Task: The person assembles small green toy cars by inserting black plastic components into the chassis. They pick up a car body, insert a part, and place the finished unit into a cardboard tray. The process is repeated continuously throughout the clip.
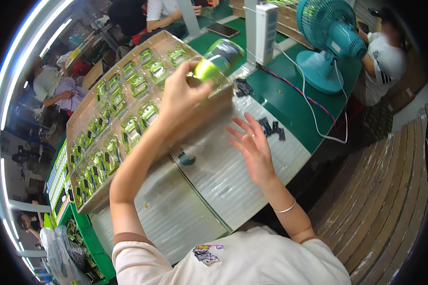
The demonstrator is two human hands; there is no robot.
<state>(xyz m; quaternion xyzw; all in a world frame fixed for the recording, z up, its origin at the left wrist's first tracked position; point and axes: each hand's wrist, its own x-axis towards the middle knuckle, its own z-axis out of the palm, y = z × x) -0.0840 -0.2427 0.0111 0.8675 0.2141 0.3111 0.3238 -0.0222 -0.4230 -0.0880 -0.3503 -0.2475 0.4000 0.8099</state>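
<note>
The left hand (183,92), half curled over the right end of a cardboard box (199,118), meets a blurred green-and-black item (218,59), grip unclear, while the empty right hand (254,154) spreads wide near black pieces (274,128).

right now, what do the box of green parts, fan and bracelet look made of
Box: probably cardboard, matte, judging by its plain brown sides. Fan: likely plastic, smooth, faintly glossy, from its evenly teal, moulded-looking body. Bracelet: perhaps metal, pale, but too thin to be sure.
</note>
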